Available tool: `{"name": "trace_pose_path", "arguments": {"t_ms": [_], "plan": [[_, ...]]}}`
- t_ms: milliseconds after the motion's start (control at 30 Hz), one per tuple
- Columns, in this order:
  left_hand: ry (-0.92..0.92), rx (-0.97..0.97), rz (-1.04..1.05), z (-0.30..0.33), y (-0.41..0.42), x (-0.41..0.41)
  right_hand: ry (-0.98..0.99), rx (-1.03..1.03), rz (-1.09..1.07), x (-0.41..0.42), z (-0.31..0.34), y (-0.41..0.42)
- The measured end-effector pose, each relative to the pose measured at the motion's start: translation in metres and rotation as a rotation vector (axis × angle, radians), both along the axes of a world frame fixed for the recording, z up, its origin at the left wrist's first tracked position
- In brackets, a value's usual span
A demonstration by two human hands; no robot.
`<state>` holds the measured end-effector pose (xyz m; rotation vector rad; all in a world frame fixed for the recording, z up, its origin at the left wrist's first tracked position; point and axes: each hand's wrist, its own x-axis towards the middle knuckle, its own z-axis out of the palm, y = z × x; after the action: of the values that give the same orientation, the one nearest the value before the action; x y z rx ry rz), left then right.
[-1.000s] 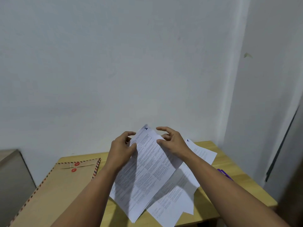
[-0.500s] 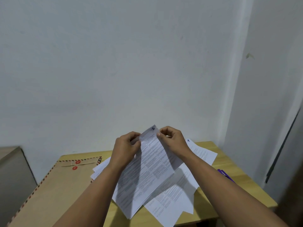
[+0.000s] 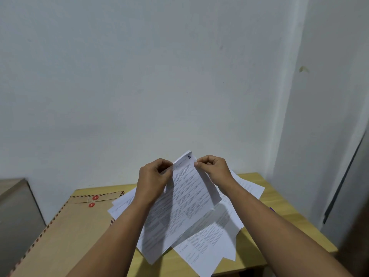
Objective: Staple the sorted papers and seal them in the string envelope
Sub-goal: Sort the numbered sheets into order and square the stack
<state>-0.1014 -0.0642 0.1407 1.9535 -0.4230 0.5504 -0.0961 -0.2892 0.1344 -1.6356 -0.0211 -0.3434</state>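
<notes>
Both my hands hold a printed white sheet lifted above the table, tilted with its top corner up. My left hand pinches its left upper edge and my right hand pinches its right upper edge. Under it several more printed sheets lie spread loosely on the wooden table. A brown string envelope with a red-striped border and two red button discs lies flat at the left. A purple object, perhaps the stapler, peeks out beside my right forearm, mostly hidden.
The table stands in a corner against white walls. A grey-brown box or cabinet stands to the left of the table. A dark vertical strip runs along the right wall. One loose sheet overlaps the envelope's right edge.
The held sheet has been raised and its top corner brought between both hands' fingertips. My fingers went from spread to pinching. A loose sheet at the left came into view.
</notes>
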Motion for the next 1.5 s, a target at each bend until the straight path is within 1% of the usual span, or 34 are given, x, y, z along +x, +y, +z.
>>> {"name": "trace_pose_path", "arguments": {"t_ms": [67, 167, 300, 367, 433, 500, 633, 733, 833, 900, 1033, 1133, 1267, 1400, 1500], "plan": [[-0.003, 0.000, 0.003, -0.001, -0.002, 0.000, 0.010, 0.014, -0.012, 0.001, 0.002, -0.001], [-0.032, 0.089, 0.026, -0.004, -0.001, 0.002, 0.021, 0.014, -0.011, 0.000, 0.005, 0.000], [0.060, 0.164, -0.001, -0.010, 0.005, 0.008, 0.032, 0.043, 0.032, 0.003, 0.001, 0.004], [0.073, 0.215, -0.009, -0.014, 0.007, 0.013, 0.045, 0.056, 0.038, 0.006, -0.004, 0.006], [0.078, 0.226, -0.043, -0.019, 0.008, 0.020, 0.081, 0.069, 0.053, 0.011, -0.011, 0.009], [0.088, 0.261, -0.058, -0.030, 0.006, 0.032, 0.113, -0.006, 0.048, 0.022, -0.023, 0.007], [0.164, 0.324, -0.020, -0.064, 0.007, 0.069, 0.191, -0.227, 0.024, 0.056, -0.058, -0.018], [0.203, 0.361, -0.009, -0.093, 0.008, 0.092, 0.258, -0.385, -0.064, 0.080, -0.085, -0.059], [0.281, 0.342, 0.007, -0.122, 0.006, 0.110, 0.353, -0.528, -0.180, 0.100, -0.112, -0.109], [0.307, 0.332, 0.003, -0.139, 0.002, 0.122, 0.425, -0.573, -0.242, 0.112, -0.126, -0.139], [0.287, 0.322, -0.053, -0.167, -0.011, 0.148, 0.518, -0.639, -0.316, 0.138, -0.143, -0.181], [0.254, 0.308, -0.078, -0.185, -0.021, 0.161, 0.571, -0.686, -0.286, 0.154, -0.150, -0.194], [0.204, 0.264, -0.104, -0.204, -0.027, 0.170, 0.643, -0.839, -0.240, 0.178, -0.153, -0.203], [0.188, 0.233, -0.090, -0.212, -0.028, 0.177, 0.631, -0.871, -0.249, 0.197, -0.153, -0.212], [0.174, 0.230, -0.098, -0.216, -0.029, 0.177, 0.619, -0.838, -0.254, 0.203, -0.153, -0.217]]}}
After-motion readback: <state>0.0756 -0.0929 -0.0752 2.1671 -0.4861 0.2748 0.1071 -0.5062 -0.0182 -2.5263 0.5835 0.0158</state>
